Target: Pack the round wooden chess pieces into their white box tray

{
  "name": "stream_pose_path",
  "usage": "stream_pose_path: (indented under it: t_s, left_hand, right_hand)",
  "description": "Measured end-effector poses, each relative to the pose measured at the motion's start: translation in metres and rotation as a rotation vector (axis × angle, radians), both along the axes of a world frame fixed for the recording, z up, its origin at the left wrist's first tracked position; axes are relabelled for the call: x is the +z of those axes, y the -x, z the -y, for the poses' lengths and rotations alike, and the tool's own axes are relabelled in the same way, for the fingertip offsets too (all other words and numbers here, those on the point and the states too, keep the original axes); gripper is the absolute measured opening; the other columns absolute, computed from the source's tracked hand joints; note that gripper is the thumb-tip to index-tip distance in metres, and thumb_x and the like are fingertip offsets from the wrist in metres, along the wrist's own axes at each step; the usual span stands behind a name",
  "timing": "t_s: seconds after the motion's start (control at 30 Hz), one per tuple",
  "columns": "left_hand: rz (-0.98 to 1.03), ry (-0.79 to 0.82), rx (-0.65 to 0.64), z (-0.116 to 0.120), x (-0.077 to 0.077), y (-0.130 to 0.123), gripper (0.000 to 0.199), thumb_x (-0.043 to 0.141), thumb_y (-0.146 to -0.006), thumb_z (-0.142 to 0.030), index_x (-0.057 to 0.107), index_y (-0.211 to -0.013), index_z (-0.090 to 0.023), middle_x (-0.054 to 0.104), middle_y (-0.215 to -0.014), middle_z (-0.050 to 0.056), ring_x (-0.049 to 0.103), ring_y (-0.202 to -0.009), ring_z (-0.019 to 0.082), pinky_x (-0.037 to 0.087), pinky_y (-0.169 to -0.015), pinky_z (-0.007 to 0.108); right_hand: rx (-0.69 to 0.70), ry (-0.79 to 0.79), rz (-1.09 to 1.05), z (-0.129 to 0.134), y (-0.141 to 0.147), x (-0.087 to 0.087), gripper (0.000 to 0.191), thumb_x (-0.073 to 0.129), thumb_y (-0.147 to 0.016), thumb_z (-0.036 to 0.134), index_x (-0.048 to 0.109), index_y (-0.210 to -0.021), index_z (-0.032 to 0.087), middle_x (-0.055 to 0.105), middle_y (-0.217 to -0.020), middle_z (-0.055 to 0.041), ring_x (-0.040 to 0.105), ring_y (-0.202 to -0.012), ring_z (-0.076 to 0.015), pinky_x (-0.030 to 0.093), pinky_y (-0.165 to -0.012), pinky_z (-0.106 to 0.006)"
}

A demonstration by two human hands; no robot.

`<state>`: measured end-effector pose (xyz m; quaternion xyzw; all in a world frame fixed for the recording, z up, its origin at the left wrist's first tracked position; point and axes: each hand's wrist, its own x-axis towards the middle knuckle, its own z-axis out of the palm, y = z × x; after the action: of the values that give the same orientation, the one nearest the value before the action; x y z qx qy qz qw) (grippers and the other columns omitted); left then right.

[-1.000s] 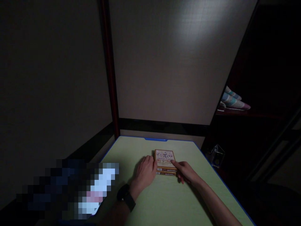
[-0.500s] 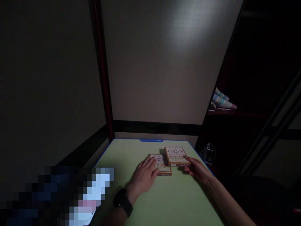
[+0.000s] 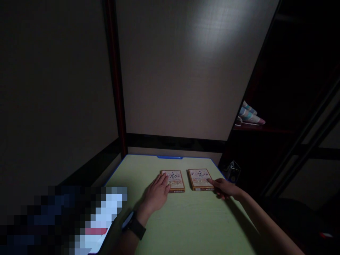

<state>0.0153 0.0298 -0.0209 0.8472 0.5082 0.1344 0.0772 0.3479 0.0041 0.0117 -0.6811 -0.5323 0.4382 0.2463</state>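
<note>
Two flat boxes with orange-brown edges and pale printed tops lie side by side on the green table (image 3: 180, 226), with a gap between them. My left hand (image 3: 157, 193), wearing a black watch (image 3: 133, 225), rests flat over the left part of the left box (image 3: 175, 180), fingers stretched out. At the near right corner of the right box (image 3: 199, 178), my right hand (image 3: 225, 187) has its thumb on top and its other fingers low at the side, partly hidden. That box appears to be down on the tabletop.
A blue clip-like strip (image 3: 170, 157) runs along the table's far edge, close to a large panel (image 3: 180, 78). Striped cloth (image 3: 249, 115) lies on a dark shelf at right. A small dark box (image 3: 233, 171) stands beyond the right edge. Lower left is pixelated.
The left box has slid left under my left hand. My right hand has brought the right box down and slightly right, so the two no longer overlap.
</note>
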Motion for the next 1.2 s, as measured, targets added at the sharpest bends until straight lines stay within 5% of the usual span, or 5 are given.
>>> stream_pose_path:
  t_s: [0.37, 0.63, 0.73, 0.83, 1.2]
  left_hand:
    - [0.045, 0.009, 0.066, 0.005, 0.002, -0.005, 0.052, 0.032, -0.098, -0.027, 0.041, -0.147, -0.011, 0.020, -0.161, 0.016, 0.026, -0.146, 0.028, 0.026, -0.119, 0.038]
    - [0.044, -0.048, 0.109, 0.002, -0.003, -0.008, 0.051, 0.033, -0.098, -0.030, 0.045, -0.144, -0.011, 0.038, -0.153, 0.021, 0.031, -0.144, 0.035, 0.027, -0.117, 0.050]
    - [0.126, -0.064, 0.173, -0.001, -0.002, -0.009, 0.052, 0.033, -0.097, -0.027, 0.044, -0.143, -0.008, 0.040, -0.151, 0.022, 0.034, -0.142, 0.033, 0.029, -0.117, 0.046]
    - [0.233, -0.104, 0.242, -0.006, -0.002, -0.008, 0.052, 0.036, -0.093, -0.023, 0.045, -0.142, -0.007, 0.042, -0.150, 0.021, 0.034, -0.143, 0.031, 0.028, -0.118, 0.043]
    - [0.897, 0.192, 0.567, -0.028, 0.015, 0.004, 0.044, 0.039, -0.092, -0.023, 0.057, -0.130, -0.011, 0.058, -0.137, 0.017, 0.054, -0.128, 0.027, 0.039, -0.108, 0.037]
  right_hand:
    - [0.014, -0.005, 0.261, -0.002, -0.001, -0.003, 0.072, 0.033, -0.081, 0.084, 0.046, -0.054, 0.019, 0.050, -0.043, -0.0005, 0.044, -0.035, -0.0088, 0.031, -0.036, -0.021]
    - [-0.007, -0.248, 1.049, -0.003, 0.034, 0.028, 0.054, 0.047, -0.091, 0.062, 0.068, -0.096, 0.013, 0.071, -0.098, -0.0250, 0.068, -0.095, -0.0364, 0.048, -0.079, -0.044]
    - [0.314, -0.468, 0.849, -0.017, 0.081, 0.036, 0.061, 0.066, -0.080, 0.058, 0.058, -0.124, 0.016, 0.066, -0.119, -0.0208, 0.064, -0.107, -0.0337, 0.047, -0.089, -0.043]
    - [0.673, -0.414, 0.650, -0.046, 0.129, 0.033, 0.118, 0.086, -0.053, 0.057, 0.030, -0.152, 0.023, 0.034, -0.155, -0.0209, 0.032, -0.141, -0.0412, 0.031, -0.109, -0.052]
    - [0.818, -0.372, 0.381, -0.067, 0.151, 0.012, 0.122, 0.090, -0.046, 0.051, 0.034, -0.152, 0.026, 0.039, -0.151, -0.0143, 0.033, -0.138, -0.0403, 0.024, -0.115, -0.051]
